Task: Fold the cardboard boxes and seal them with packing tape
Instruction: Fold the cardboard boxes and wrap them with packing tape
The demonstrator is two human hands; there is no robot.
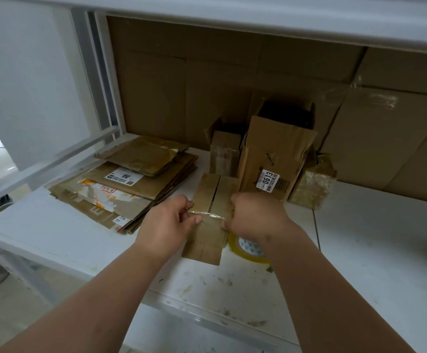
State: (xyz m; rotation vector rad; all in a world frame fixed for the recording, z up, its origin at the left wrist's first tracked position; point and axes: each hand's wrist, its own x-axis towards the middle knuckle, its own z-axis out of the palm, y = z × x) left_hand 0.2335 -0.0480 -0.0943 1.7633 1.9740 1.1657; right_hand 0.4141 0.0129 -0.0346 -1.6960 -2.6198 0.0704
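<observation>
A small cardboard box (211, 215) is seen lying on the white bench (360, 250), its two top flaps folded shut with the seam running away from the viewer. A strip of clear tape (208, 214) is stretched across that seam between both hands. One end of the strip is pinched by the left hand (167, 225), its grip closed on the tape at the left edge of the box. The other end is held by the right hand (254, 216), its fingers curled and clamped on the tape at the right edge of the box. A roll of packing tape (245, 249) is laid flat on the bench just right of the box, partly hidden under the right wrist. To the left of the box a pile of flattened cartons (130, 179) is stacked. Just behind the box an open carton bearing a label printed 0613 (271, 159) is stood upright, with a smaller open carton (223, 151) beside it.
</observation>
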